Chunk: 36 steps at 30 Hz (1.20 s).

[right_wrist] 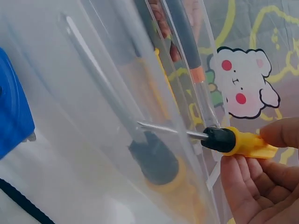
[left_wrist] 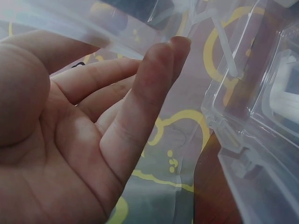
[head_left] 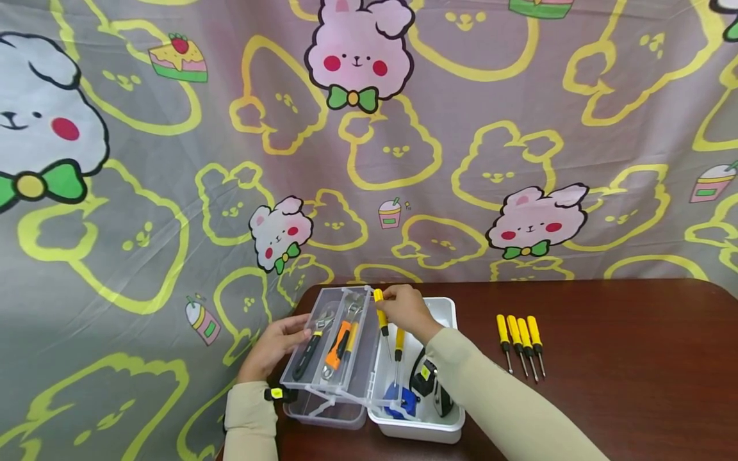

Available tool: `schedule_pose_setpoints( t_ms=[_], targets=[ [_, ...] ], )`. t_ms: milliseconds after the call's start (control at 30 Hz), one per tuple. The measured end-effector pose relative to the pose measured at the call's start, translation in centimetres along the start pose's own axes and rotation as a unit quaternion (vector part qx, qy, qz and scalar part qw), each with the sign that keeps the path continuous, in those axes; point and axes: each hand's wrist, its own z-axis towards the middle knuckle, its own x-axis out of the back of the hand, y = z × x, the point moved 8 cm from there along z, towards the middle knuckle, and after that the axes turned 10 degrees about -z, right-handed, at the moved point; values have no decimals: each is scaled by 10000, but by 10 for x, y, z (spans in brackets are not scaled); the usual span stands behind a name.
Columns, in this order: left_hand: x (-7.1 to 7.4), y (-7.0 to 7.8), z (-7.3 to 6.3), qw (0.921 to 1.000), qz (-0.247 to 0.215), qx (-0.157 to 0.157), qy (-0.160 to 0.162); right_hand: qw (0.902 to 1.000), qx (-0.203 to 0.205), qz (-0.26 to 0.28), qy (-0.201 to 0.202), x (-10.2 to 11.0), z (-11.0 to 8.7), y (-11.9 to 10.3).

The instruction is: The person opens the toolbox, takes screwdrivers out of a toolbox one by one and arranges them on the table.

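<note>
The yellow-handled screwdriver (head_left: 380, 312) is pinched by the right hand (head_left: 408, 312), tip downward over the left part of the white box (head_left: 415, 433); the near wrist view loses much of that hand past its edge. A second screwdriver (head_left: 399, 342) shows there only as a blur through cloudy plastic. The left hand (head_left: 275, 342) touches the outer side of the clear tray (head_left: 364, 358), fingers loosely bent; whether thumb and fingertips pinch its edge, I cannot tell. The two hands are apart.

The right sleeve (head_left: 487, 384) covers part of the box, overlapping a dark object (head_left: 442, 400) too obscured to identify. A blue case (head_left: 403, 402) sits partly behind the plastic and is cut off in the right wrist view.

The tray is thin, glossy and see-through, with long straight compartments holding a black-handled adjustable wrench (head_left: 308, 354) and an orange cutter (head_left: 336, 351) lying over other tools. The box is opaque with rounded corners. Four screwdrivers (head_left: 526, 339) with smooth yellow handles and slim metal shafts lie side by side on the reddish-brown counter (head_left: 623, 358), before a creased, cartoon-printed cloth (head_left: 369, 214).
</note>
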Motion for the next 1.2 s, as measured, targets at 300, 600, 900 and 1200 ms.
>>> schedule_pose_setpoints(
  t_ms=[300, 600, 900, 1200],
  targets=[
    [1, -1, 1, 10000, -6, 33, 2, 9952, -37, 975, 13, -2, 3, 4],
    [2, -1, 1, 10000, 50, -47, -31, 9898, -56, 1421, 88, 4, 2, 1],
    [4, -3, 0, 9999, 14, 95, 115, 9882, -122, 1523, 136, 14, 0, -2],
    [4, -5, 1, 9998, 49, 130, 165, 9895, -129, 1435, 139, 27, -1, 1]
  ],
)
